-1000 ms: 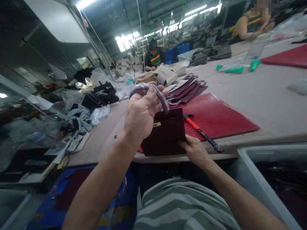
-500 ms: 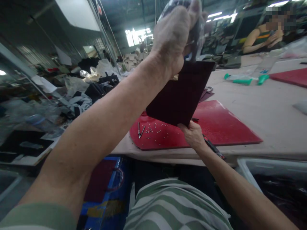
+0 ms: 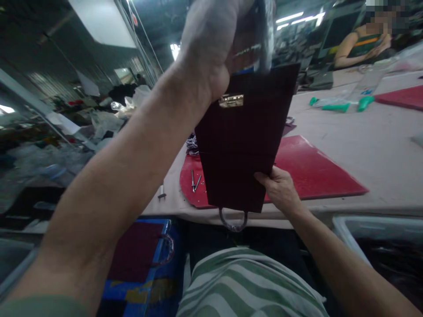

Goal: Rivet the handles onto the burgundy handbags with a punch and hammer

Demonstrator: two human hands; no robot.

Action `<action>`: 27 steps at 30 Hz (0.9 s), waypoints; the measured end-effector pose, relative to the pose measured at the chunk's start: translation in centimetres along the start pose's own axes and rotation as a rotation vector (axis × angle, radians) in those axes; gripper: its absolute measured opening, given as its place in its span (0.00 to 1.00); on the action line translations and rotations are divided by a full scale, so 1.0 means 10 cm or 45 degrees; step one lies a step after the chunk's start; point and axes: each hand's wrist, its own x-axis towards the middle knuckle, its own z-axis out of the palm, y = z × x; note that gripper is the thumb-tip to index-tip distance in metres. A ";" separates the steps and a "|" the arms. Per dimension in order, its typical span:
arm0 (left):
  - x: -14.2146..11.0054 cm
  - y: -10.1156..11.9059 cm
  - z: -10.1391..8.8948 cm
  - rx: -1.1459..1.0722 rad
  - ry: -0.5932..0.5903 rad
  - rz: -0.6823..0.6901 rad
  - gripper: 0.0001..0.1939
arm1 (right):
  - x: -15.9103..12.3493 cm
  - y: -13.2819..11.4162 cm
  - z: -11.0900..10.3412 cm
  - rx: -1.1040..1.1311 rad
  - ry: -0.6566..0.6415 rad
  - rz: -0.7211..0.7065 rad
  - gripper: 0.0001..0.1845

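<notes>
My right hand [image 3: 280, 187] pinches the right edge of a dark maroon bag panel [image 3: 239, 145], thumb on its face. The panel hangs upright over the red mat, with a gold-coloured metal plate [image 3: 231, 101] near its top. Below its lower edge dangles a looped handle [image 3: 234, 226] that looks plastic-wrapped. My left hand [image 3: 211, 42] is raised close to the camera, closed around something dark in shiny clear plastic [image 3: 264, 39] at the panel's upper end. Its fingertips are hidden, and I cannot tell whether that thing joins the panel.
Two thin metal tools [image 3: 194, 180] lie on the red mat [image 3: 317, 171]. Another maroon panel [image 3: 137, 251] with a handle rests on a blue container [image 3: 155, 281] at lower left. A bin [image 3: 350, 240] stands lower right. Across the table sits a person [image 3: 358, 48].
The panel has come lower and nearer, so its gold plate and bottom handle now show. My left hand has moved left and closer to the camera; my right hand slightly right and down.
</notes>
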 end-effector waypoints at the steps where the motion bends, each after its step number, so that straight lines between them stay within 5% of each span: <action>1: -0.05 -0.10 -0.04 -0.022 -0.127 -0.001 0.25 | -0.05 0.12 0.01 -0.011 -0.029 0.038 0.18; 3: -0.18 -0.34 -0.15 -0.028 -0.242 -0.073 0.15 | -0.18 0.35 0.02 -0.040 -0.097 0.122 0.21; 10: -0.81 -1.32 -0.67 -0.086 0.024 -0.334 0.08 | -0.62 0.97 -0.06 -0.315 -0.143 0.295 0.13; 13: -0.90 -1.72 -0.88 -0.141 0.144 -0.430 0.10 | -0.73 1.11 -0.05 -0.568 -0.064 0.296 0.08; 17: -0.88 -2.03 -0.99 -0.193 0.220 -0.525 0.08 | -0.86 1.22 0.05 -0.844 0.015 0.193 0.15; 19: -0.84 -2.09 -1.00 -0.181 0.200 -0.482 0.10 | -0.94 1.29 0.09 -0.920 -0.017 0.117 0.14; 22: -0.73 -2.14 -1.06 0.000 0.182 -0.195 0.19 | -1.03 1.41 0.12 -0.993 -0.112 0.024 0.08; 25: -0.59 -2.25 -1.26 0.591 0.187 0.127 0.24 | -1.07 1.49 0.14 -1.083 -0.144 -0.003 0.09; 27: -0.54 -2.39 -1.44 1.105 0.165 0.135 0.21 | -1.07 1.49 0.16 -1.163 -0.139 0.018 0.09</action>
